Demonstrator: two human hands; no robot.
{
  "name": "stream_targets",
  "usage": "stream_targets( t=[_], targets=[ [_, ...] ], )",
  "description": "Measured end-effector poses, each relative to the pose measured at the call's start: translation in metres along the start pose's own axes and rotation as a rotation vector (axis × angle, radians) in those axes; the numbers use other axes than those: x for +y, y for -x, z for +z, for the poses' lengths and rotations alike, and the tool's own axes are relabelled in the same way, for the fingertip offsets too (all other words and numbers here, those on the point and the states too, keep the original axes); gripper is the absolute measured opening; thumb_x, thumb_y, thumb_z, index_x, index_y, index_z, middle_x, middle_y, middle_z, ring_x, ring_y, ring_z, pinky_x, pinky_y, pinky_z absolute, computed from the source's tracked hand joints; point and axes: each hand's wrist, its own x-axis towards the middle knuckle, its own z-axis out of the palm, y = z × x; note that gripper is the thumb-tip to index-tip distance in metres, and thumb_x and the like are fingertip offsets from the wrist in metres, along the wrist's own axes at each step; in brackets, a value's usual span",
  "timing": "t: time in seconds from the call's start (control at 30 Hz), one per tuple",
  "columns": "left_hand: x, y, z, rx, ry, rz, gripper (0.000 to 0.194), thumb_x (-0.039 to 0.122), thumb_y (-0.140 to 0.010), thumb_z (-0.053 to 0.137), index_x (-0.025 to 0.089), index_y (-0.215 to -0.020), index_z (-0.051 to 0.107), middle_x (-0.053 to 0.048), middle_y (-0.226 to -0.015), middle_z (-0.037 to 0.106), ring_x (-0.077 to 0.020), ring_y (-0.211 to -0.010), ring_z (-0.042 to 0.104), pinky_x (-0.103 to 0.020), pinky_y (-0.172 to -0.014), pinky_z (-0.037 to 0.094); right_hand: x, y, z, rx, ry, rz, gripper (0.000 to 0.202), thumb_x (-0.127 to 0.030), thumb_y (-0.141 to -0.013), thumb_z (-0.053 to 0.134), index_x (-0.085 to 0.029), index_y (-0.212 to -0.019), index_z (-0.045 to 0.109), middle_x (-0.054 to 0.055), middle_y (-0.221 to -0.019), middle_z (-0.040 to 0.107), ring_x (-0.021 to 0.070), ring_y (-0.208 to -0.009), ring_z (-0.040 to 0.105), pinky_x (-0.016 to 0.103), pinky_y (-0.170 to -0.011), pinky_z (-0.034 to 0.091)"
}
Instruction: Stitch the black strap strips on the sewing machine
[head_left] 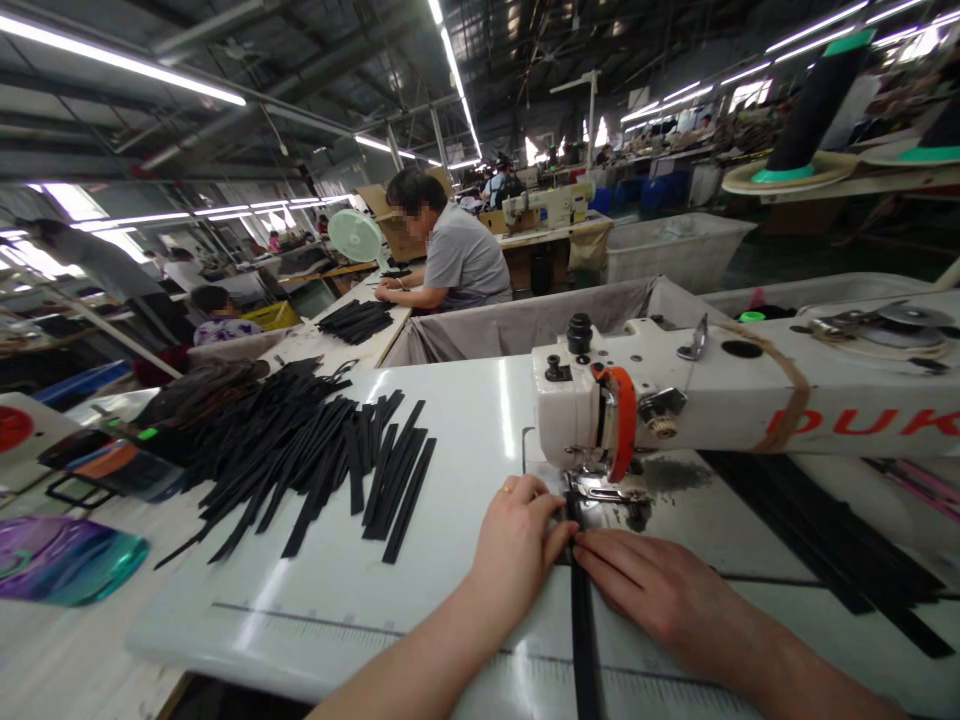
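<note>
A white sewing machine (pixel 570 400) with an orange guard stands over the pale table. One black fabric strip (pixel 583 630) runs from under its presser foot toward the front edge. My left hand (pixel 521 530) pinches the strip close to the foot, thumb and fingers together. Just right of it, my right hand (pixel 652 580) has its fingertips closed on the strip's right edge. To the left lies a loose pile of black strips (pixel 300 450); more black strips (pixel 817 520) lie beneath the machine arm.
A ruler scale (pixel 322 622) marks the table's front. At left are a purple-teal bottle (pixel 71 560) and a tray (pixel 131 465). A person in grey (pixel 465 250) works at the table ahead, beside a cloth-lined bin (pixel 517 325). Thread cones (pixel 817 110) stand at upper right.
</note>
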Motion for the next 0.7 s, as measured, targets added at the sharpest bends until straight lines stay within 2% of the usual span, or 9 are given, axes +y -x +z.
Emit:
stream_targets(
  t=[0.07,0.2,0.4,0.57,0.7],
  targets=[
    [-0.002,0.0,0.003,0.028,-0.018,0.123,0.008,0.016,-0.087,0.063,0.018,-0.09,0.071,-0.007,-0.109,0.069,-0.0251,-0.103,0.06,-0.042,-0.093,0.052,0.0,0.001,0.001,0.001,-0.003,0.008,0.039,-0.001,-0.087,0.037,-0.007,-0.113,0.066,0.015,-0.106,0.071,0.022,-0.098,0.068,0.033,-0.08,0.059],
    [-0.005,-0.003,0.012,0.054,0.019,0.217,0.016,0.012,-0.091,0.054,0.016,-0.092,0.069,-0.007,-0.108,0.071,-0.0223,-0.105,0.061,-0.038,-0.097,0.052,0.001,0.005,0.009,0.006,0.017,0.063,0.039,-0.001,-0.087,0.038,-0.006,-0.114,0.066,0.015,-0.111,0.07,0.0223,-0.103,0.067,0.033,-0.084,0.059],
    [-0.005,-0.003,0.018,0.09,-0.003,0.218,0.017,0.012,-0.092,0.052,0.017,-0.091,0.068,-0.007,-0.109,0.071,-0.0216,-0.106,0.061,-0.039,-0.097,0.053,0.002,0.01,0.019,0.007,0.011,0.112,0.035,-0.004,-0.089,0.044,-0.008,-0.116,0.066,0.014,-0.116,0.069,0.0222,-0.106,0.066,0.032,-0.087,0.059],
    [-0.003,-0.003,0.021,0.091,-0.052,0.21,0.018,0.012,-0.093,0.049,0.016,-0.095,0.066,-0.008,-0.11,0.069,-0.0216,-0.108,0.061,-0.039,-0.099,0.052,0.002,0.01,0.019,-0.01,-0.027,0.138,0.033,-0.008,-0.091,0.047,-0.01,-0.117,0.066,0.013,-0.117,0.069,0.0216,-0.108,0.066,0.032,-0.088,0.059],
    [-0.003,-0.005,0.024,0.066,-0.093,0.223,0.019,0.013,-0.096,0.045,0.016,-0.097,0.064,-0.008,-0.107,0.069,-0.0202,-0.105,0.062,-0.037,-0.101,0.051,0.001,0.007,0.016,0.014,-0.029,0.154,0.032,-0.008,-0.094,0.042,-0.01,-0.114,0.067,0.013,-0.114,0.07,0.0211,-0.105,0.067,0.031,-0.087,0.059]
  ],
)
